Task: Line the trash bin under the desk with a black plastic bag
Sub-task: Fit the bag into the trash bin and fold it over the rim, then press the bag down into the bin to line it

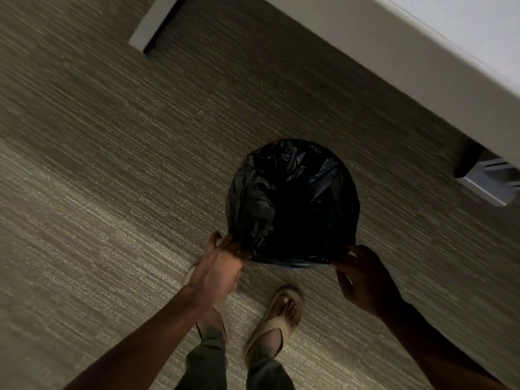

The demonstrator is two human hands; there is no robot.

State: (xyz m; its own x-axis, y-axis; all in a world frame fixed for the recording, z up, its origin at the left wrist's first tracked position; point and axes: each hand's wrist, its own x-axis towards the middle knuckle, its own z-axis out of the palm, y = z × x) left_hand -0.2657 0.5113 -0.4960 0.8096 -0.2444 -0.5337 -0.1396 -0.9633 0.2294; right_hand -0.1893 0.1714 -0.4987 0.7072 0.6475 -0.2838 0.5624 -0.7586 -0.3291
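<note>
A round trash bin stands on the carpet, fully covered by a crinkled black plastic bag (292,201) that drapes over its rim and sinks into its dark inside. The bin's own walls are hidden by the bag. My left hand (219,266) pinches the bag's edge at the near left of the rim. My right hand (363,277) has its fingers on the bag's edge at the near right of the rim. A thin blue line shows along the bag's near edge between my hands.
The white desk edge (394,52) runs diagonally across the upper right, with a pale desk foot (489,184) on the floor at the right. A second white leg (153,23) stands at the top left. My sandalled feet (281,313) are just behind the bin on grey carpet.
</note>
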